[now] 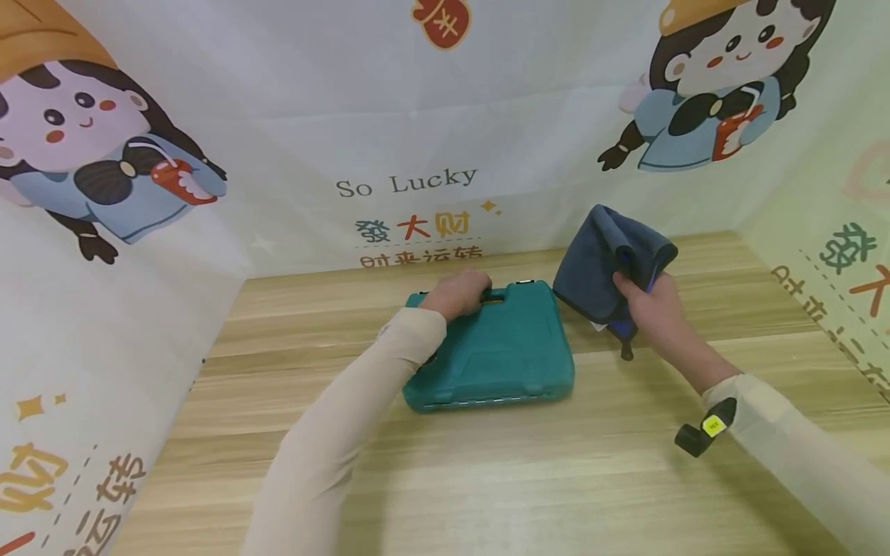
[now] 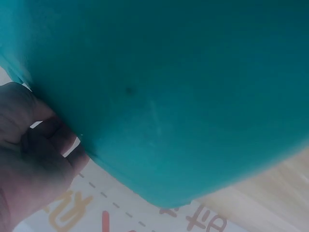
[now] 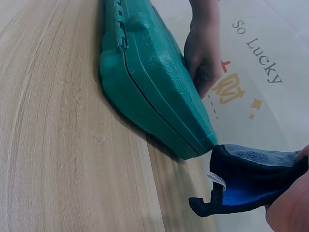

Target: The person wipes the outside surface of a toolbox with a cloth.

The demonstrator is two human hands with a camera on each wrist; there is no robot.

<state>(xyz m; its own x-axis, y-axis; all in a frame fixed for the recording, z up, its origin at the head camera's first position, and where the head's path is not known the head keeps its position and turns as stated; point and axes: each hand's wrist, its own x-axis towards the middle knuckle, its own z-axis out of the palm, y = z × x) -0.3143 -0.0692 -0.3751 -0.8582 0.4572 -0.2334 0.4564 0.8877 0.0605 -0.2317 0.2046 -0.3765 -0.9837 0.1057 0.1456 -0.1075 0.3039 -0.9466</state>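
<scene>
A teal plastic carrying case is tilted on the wooden table, its hinged edge toward me. My left hand grips the handle at its far edge; in the left wrist view the case's broad face fills most of the picture. My right hand pinches a folded grey-blue cloth with dark edging, a blue underside and a small hanging loop, just right of the case. In the right wrist view the cloth hangs close to the case's corner, and whether they touch I cannot tell.
The wooden table is bounded at the back and both sides by white printed sheets with cartoon figures and lettering. A black strap with a yellow-labelled device sits on my right wrist.
</scene>
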